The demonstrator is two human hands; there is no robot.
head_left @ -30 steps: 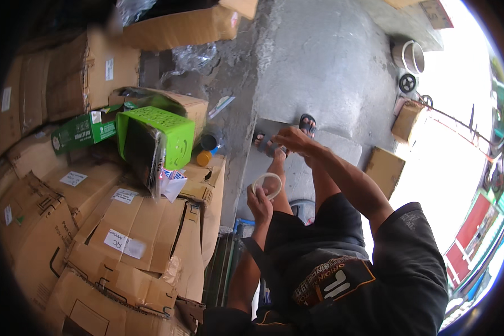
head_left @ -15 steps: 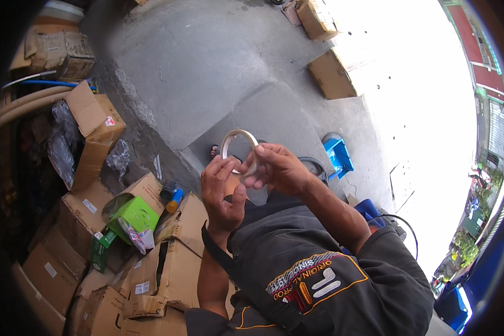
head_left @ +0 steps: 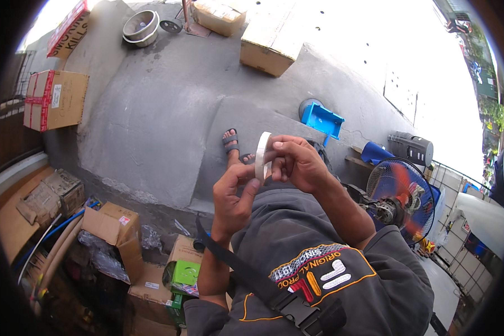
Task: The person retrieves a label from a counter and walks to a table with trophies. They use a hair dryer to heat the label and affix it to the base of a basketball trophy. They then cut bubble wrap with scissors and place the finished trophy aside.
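A narrow, pale ring that looks like a nearly used-up roll of tape (head_left: 261,155) is held up in front of my body, its outer edge turned toward the left. My left hand (head_left: 233,196) pinches the ring's lower outer side between thumb and fingers. On the other side, my right hand (head_left: 301,161) has its fingers curled at the ring, with the index finger and thumb near its upper rim. Part of the far rim is hidden behind the right fingers.
Cardboard boxes (head_left: 111,221) and hoses lie at the lower left. A taped box (head_left: 67,101) stands at far left. Ahead are a large carton (head_left: 269,53), a metal pot (head_left: 141,28) and a blue plastic bin (head_left: 323,120). A caged fan (head_left: 402,196) stands close on my right.
My view has swung, bringing the fan, pot and taped box into sight. The ring has turned from showing its open hole to nearly edge-on, still between both hands.
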